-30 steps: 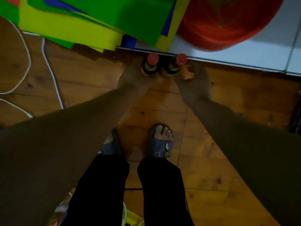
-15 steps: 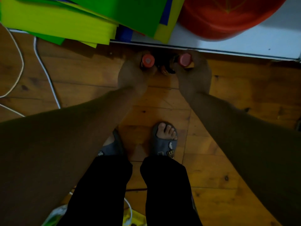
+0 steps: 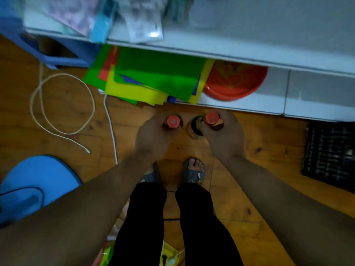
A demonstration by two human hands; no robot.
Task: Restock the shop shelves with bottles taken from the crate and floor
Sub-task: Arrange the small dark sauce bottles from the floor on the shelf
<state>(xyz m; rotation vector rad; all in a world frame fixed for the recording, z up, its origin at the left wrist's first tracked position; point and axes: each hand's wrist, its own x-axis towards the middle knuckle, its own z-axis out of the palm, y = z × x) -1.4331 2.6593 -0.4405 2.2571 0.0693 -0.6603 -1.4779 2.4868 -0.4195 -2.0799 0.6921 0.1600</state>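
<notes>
Near shelf edge [image 3: 249, 106], two bottles [image 3: 172, 121].

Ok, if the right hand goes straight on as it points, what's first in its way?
The right hand, holding a red-capped dark bottle, would probably meet the white lower shelf's front edge, red plastic basin just behind; depth unclear.

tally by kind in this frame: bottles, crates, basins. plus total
Bottles: 2, the left bottle gripped by the left hand, the right bottle gripped by the right hand
Black crate: 1
Red basin: 1
Total: 4
</notes>
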